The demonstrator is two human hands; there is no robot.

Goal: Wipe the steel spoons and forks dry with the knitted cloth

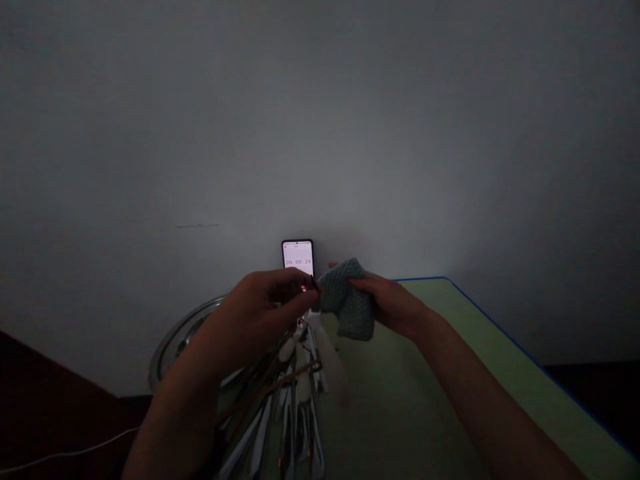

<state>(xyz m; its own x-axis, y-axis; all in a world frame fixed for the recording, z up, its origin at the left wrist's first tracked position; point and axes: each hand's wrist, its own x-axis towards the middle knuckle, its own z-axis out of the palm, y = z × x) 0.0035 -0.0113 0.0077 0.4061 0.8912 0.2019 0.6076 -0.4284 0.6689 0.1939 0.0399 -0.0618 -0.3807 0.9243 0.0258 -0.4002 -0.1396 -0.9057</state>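
Note:
My right hand (393, 303) grips a folded grey-green cloth (356, 327), its thumb lying on top. Close to the cloth's left edge, the fingers and thumb of my left hand (270, 300) are pinched together. A small dark thin piece shows at those fingertips, but its kind is too dim to tell. Below both hands lies a pile of cutlery (303, 427) with metal and pale handles, some of it covered by my left arm. A whitish blurred shape (331, 360) is seen just under the cloth.
A phone (299, 255) showing a running timer leans upright against the grey wall (320, 133). At the left stands a round metal tray (159, 353), partly behind my left arm. The green table (470, 320) has a blue edge. A white cable (75, 453) runs at lower left.

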